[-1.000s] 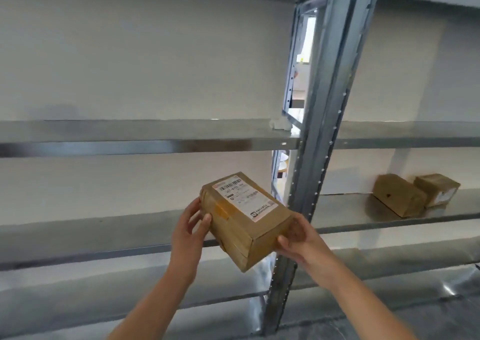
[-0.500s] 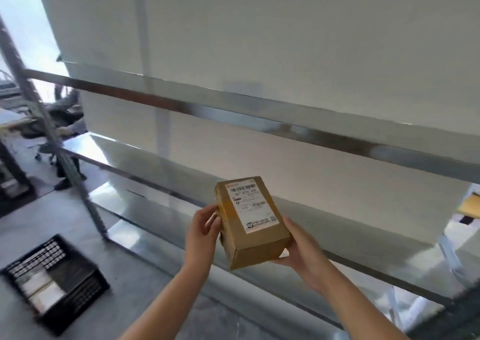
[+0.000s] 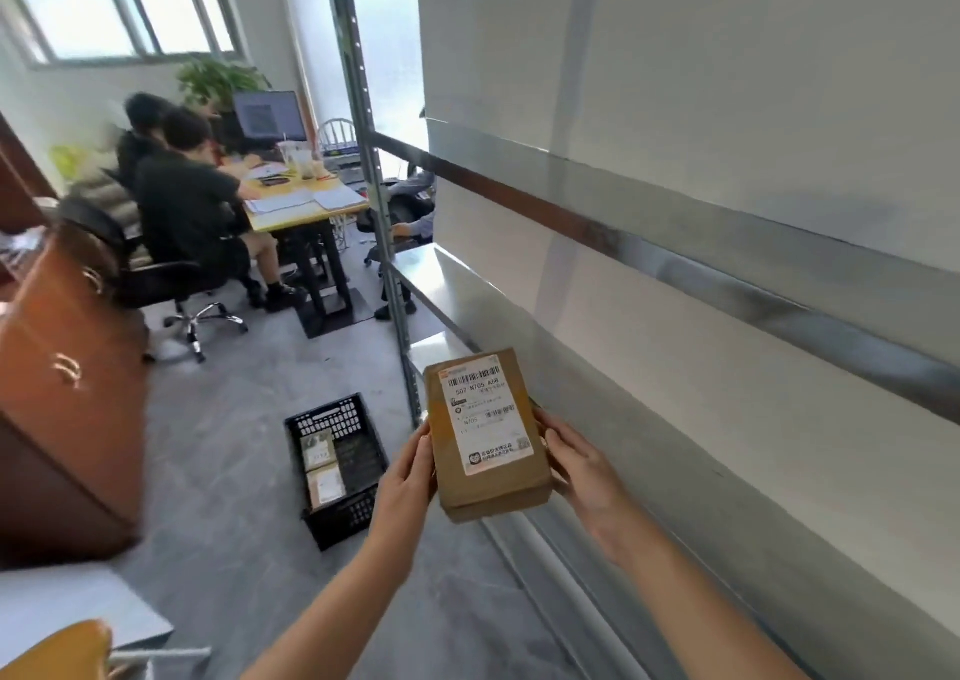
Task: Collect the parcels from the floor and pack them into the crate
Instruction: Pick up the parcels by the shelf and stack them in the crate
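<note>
A: Brown cardboard: the parcel (image 3: 485, 432) sits label up between both hands, left hand (image 3: 407, 477) flat against one long side, right hand (image 3: 582, 464) cupping the other, fingers pressing in.

B: And the crate (image 3: 337, 466)?

A: Black, on the floor below and to the left of the left hand, well apart from it. Two parcels (image 3: 321, 466) lie inside already.

B: What might go wrong?

A: Probably a drop from this height; the box could bounce off the crate's rim. The shelf (image 3: 675, 471) runs just beside the right hand, so an elbow could clip it.
</note>
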Motion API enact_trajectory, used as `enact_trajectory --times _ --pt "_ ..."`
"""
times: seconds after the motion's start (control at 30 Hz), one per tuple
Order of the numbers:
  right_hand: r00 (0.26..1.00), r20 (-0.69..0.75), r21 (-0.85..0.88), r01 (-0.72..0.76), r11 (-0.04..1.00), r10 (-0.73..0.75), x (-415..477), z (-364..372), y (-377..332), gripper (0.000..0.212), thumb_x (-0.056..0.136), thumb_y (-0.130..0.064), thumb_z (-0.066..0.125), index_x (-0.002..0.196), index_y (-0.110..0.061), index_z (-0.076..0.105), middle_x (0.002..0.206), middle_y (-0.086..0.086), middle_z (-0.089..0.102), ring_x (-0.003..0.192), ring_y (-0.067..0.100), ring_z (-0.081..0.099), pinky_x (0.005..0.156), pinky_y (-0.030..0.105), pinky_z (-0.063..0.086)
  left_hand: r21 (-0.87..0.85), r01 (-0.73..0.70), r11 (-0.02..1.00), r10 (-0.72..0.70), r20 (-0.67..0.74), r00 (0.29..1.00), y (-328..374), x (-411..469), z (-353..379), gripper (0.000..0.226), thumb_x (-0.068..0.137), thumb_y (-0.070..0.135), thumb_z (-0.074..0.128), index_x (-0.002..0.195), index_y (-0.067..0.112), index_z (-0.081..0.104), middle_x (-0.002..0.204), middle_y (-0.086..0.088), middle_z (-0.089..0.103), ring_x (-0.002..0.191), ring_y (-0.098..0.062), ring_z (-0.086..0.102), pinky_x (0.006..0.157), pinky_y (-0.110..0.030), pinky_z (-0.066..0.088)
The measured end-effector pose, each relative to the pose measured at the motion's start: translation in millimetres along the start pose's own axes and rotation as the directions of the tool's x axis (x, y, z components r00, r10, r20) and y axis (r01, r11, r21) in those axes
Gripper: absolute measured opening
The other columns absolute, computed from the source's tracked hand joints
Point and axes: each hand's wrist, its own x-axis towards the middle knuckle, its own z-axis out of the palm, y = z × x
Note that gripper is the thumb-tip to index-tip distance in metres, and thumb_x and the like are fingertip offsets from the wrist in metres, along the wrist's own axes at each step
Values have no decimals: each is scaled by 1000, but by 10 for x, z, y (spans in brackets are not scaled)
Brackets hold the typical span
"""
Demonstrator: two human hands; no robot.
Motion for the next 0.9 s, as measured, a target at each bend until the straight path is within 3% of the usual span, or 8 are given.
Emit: enact_trajectory --times 0.13,0.23,0.37,0.57,0.7,0.8,0.9 --pt "990 142 -51 3 999 4 486 203 -47 33 102 -22 44 123 -43 59 117 -15 70 110 4 63 85 25 50 -2 29 1000 -29 -134 991 64 313 -174 33 96 44 49 127 40 58 122 7 67 114 -16 63 101 -45 49" --pt "972 232 -37 -26 999 34 821 355 4 36 102 -14 43 128 -34 57 119 -9 69 109 7 66 79 22 51 -7 63 998 -63 -206 976 15 486 -313 30 93 50 50 122 50 58 123 9 66 116 -17 61 101 -45 49" --pt "949 300 -53 -82 995 94 1298 675 181 40 99 -5 44 129 -29 57 123 -4 67 112 17 65 77 31 52 -86 83 993 -106 -318 942 -36 751 -566 31 99 35 47 128 38 57 117 5 67 108 -13 64 85 -30 55" --pt "923 316 -148 -180 972 219 2093 1291 420 40 98 -9 45 129 -32 56 122 -2 67 114 20 61 78 35 50 -130 150 980 -187 -361 914 -194 1449 -1148 32 101 28 46 129 34 57 116 3 69 105 -14 66 89 -32 56" --pt "929 272 -175 -208 962 250 2647 1738 422 38 98 -9 46 129 -29 55 123 0 64 114 20 60 78 35 50 -149 186 971 -229 -369 901 -202 2144 -1550 27 100 30 46 112 49 59 118 7 66 108 -12 62 94 -35 53" --pt "942 234 -190 -199 961 241 3137 2026 344 35 98 -12 47 126 -31 57 121 0 66 113 20 60 82 39 50 -155 189 970 -230 -320 919 -94 2677 -1790 31 100 28 46 127 38 56 102 20 62 95 4 58 72 -13 49" --pt "950 204 -175 -201 964 235 3617 2237 314 35 99 -13 46 125 -33 57 126 2 64 117 23 59 88 44 49 -112 213 971 -237 -283 929 48 3190 -1987 33 100 29 46 132 35 54 102 23 61 92 8 56 66 -9 46"
